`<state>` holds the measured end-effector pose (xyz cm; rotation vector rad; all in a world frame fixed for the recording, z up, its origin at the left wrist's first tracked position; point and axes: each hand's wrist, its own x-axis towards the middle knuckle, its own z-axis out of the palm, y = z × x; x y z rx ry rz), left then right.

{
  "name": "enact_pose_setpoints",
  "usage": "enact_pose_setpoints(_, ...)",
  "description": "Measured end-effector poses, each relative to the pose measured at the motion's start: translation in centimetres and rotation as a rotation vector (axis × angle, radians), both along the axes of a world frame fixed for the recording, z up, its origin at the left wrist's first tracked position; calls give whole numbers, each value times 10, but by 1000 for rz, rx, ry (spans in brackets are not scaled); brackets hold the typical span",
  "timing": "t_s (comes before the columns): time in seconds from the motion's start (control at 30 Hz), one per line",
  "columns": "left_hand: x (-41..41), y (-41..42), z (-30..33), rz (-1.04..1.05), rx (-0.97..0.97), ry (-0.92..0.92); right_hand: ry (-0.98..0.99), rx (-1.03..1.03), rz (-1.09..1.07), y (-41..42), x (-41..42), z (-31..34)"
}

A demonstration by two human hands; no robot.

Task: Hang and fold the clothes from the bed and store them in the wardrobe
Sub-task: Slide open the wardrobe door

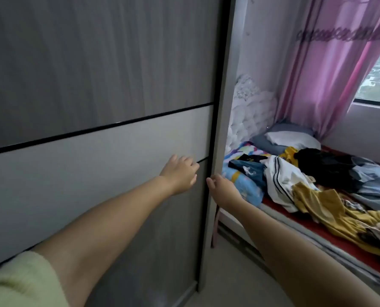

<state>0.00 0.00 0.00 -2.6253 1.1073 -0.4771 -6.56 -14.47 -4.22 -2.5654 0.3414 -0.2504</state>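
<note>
Two bare hands reach toward one wardrobe (96, 85), whose sliding door is closed: grey wood-grain panels above and below a paler band, divided by thin black strips, with a black edge running down its right side. The left hand (180, 173) lies against the door face near that edge, knuckles toward the camera and fingers bent forward; whether they hook anything cannot be told, and nothing is seen in its grip. The right hand (222, 187) is at the door's right edge, its thumb on the near side of the pale side post and its fingers hidden behind it, so its grip appears to wrap that edge. One green sleeve (18, 282) shows at the lower left. To the right stands one bed (306, 231) with a red cover, and the clothes (317, 180) lie on it in a single loose heap, too tangled to count: a white piece with dark stripes, mustard-yellow pieces, a black one, pale blue-grey ones and a dark blue one with a white print. Two pillows (293, 138), one white and one grey, sit at the head, and one pink curtain (330, 69) hangs beside one window (379, 78).
</note>
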Motion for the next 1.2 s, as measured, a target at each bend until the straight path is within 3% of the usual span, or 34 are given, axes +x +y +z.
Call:
enact_pose_setpoints(0.1, 33, -3, 10, -52, 88, -274, -57, 166, -15, 0, 38, 4)
enact_pose_setpoints(0.3, 76, 18, 8, -91, 275, -639, -315, 418, -8, 13, 101, -1)
enact_pose_setpoints(0.43, 81, 18, 6, -153, 253, -781, -317, 528, 41, 32, 121, -8)
enact_pose_setpoints(0.73, 76, 37, 8, -173, 193, -783, -341, 649, -58, 68, 133, -11)
enact_pose_setpoints(1.03, 56, 80, 8, -115, 224, -836, -299, 531, -16, 86, 103, -9)
enact_pose_setpoints(1.2, 40, 112, 8, -137, 216, -840, -389, 597, -149, 66, 93, 5)
